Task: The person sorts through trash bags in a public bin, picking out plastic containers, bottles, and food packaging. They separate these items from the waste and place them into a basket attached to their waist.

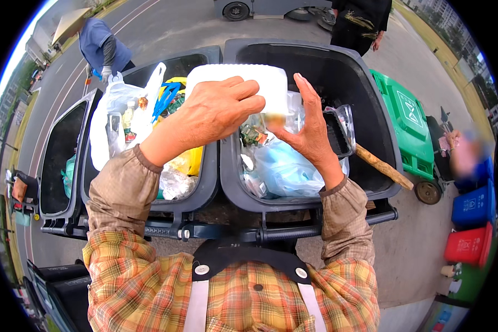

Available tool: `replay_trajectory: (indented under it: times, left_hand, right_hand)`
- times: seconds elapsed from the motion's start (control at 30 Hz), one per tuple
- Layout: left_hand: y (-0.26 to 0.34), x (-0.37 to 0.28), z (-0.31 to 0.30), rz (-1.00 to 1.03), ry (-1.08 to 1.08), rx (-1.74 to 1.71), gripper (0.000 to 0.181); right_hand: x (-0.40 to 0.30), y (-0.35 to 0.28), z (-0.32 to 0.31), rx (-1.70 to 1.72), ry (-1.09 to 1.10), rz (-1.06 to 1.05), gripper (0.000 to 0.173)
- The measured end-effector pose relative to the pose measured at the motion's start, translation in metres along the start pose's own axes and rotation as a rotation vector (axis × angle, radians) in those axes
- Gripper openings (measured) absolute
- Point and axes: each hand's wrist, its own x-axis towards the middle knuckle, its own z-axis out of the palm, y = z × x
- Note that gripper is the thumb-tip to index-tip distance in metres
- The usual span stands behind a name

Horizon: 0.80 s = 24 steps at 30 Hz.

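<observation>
A white foam or plastic food container (240,76) is tilted above two open dark wheeled bins. My left hand (228,110) lies against its near side, fingers curled over its face; whether it grips the container cannot be told. My right hand (309,120) stands at the container's right corner with thumb and fingers spread, nothing between them that I can make out. Below in the right bin (311,203) lie a pale blue plastic bag (284,168), a black plastic tray (336,135) and clear packaging. The left bin holds a white plastic bag (101,137) with bottles and a yellow bag (195,162).
A wooden stick (382,166) juts over the right bin's rim. A green lidded bin (406,120) stands to the right, with blue (471,207) and red (467,245) bins beyond. People stand at upper left, upper right and far right. A grey vehicle (269,8) is ahead.
</observation>
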Motion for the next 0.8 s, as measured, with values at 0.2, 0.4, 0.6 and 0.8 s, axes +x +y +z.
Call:
replay_trajectory:
  times: [0.2,0.4,0.6,0.8]
  left_hand:
    - [-0.028,0.061,0.033,-0.201,0.004,-0.535,0.025]
    - [-0.025,0.085,0.099,-0.078,0.233,-0.256,0.036]
    - [0.052,0.06,0.174,-0.194,-0.532,-0.908,0.05]
    - [0.086,0.067,0.208,-0.133,-0.7,-1.177,0.056]
  right_hand:
    - [0.013,0.039,-0.037,0.601,0.004,0.477,0.076]
    - [-0.013,0.087,-0.042,0.511,-0.214,0.959,0.061]
    - [-0.051,0.11,-0.033,0.19,-0.192,1.04,0.071]
    - [-0.064,0.123,-0.032,-0.062,-0.317,1.15,0.063]
